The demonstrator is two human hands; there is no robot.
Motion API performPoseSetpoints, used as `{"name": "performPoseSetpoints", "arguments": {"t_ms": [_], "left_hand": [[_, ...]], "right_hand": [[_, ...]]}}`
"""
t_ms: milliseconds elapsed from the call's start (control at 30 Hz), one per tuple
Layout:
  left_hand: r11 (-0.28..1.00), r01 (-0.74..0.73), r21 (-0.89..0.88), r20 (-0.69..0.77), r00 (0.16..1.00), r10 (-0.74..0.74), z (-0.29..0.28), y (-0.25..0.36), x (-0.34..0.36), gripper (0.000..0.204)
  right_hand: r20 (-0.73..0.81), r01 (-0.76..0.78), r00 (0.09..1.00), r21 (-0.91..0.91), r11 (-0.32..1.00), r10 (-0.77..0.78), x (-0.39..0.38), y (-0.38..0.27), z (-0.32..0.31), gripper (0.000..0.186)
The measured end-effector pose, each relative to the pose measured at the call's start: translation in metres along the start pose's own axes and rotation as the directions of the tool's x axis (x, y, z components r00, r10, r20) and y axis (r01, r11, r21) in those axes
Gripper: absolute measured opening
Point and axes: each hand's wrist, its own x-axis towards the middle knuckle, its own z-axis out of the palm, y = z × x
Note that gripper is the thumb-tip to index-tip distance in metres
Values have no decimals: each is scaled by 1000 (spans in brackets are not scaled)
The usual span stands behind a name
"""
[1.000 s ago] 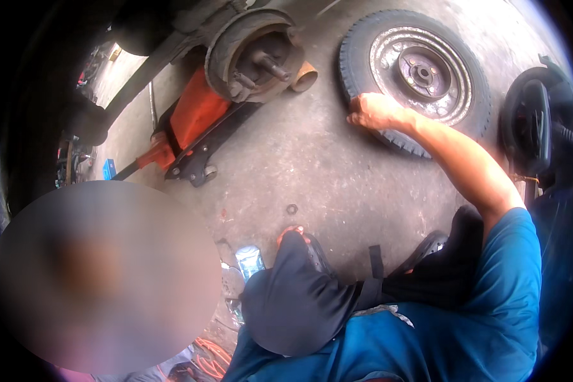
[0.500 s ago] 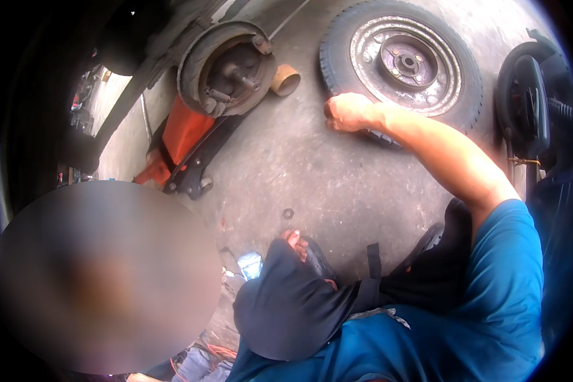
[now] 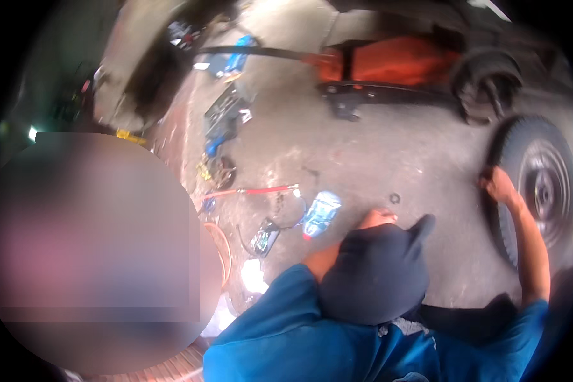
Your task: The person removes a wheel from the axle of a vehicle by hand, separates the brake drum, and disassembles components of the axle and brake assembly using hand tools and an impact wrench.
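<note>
My right arm stretches out to a wheel (image 3: 552,139) with a black tyre and a metal rim, lying on the floor at the far right. My right hand (image 3: 500,184) is closed at the tyre's left edge; what its fingers hold, if anything, is hidden. Just beyond my dark-trousered knee (image 3: 375,274) shows part of my left hand (image 3: 379,218). The knee covers much of it, and blur hides how its fingers lie. Close to that hand, a small dark hex nut (image 3: 395,198) lies on the concrete.
An orange floor jack (image 3: 395,60) stands at the back, beside a bare wheel hub (image 3: 487,89). Left of my knee lie a blue-and-white packet (image 3: 322,213), a dark phone-like device (image 3: 265,237) and a red hose (image 3: 267,190). An open dark case (image 3: 225,114) sits farther off.
The view has swung left, so the wheel and jack appear farther right and more floor items show. My right hand stays closed at the tyre's edge.
</note>
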Motion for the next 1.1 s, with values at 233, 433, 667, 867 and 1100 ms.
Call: {"name": "performPoseSetpoints", "arguments": {"t_ms": [233, 433, 667, 867, 1100], "left_hand": [[998, -66, -19, -26, 998, 65, -18, -37, -13, 34], [983, -75, 167, -149, 984, 101, -75, -43, -60, 39], [610, 124, 783, -522, 665, 535, -132, -81, -86, 75], [646, 280, 710, -574, 762, 301, -147, -82, -66, 94], [712, 284, 642, -559, 809, 181, -161, -115, -77, 86]], "right_hand": [[66, -29, 997, -210, 977, 44, 14, 7, 43, 18], [132, 0, 991, -239, 971, 32, 12, -18, 37, 26], [82, 159, 987, -436, 886, -136, -2, -13, 58, 35], [119, 550, 786, -584, 597, -607, 7, -41, 35, 30], [226, 481, 875, -495, 724, -427, 21, -196, -22, 32]]}}
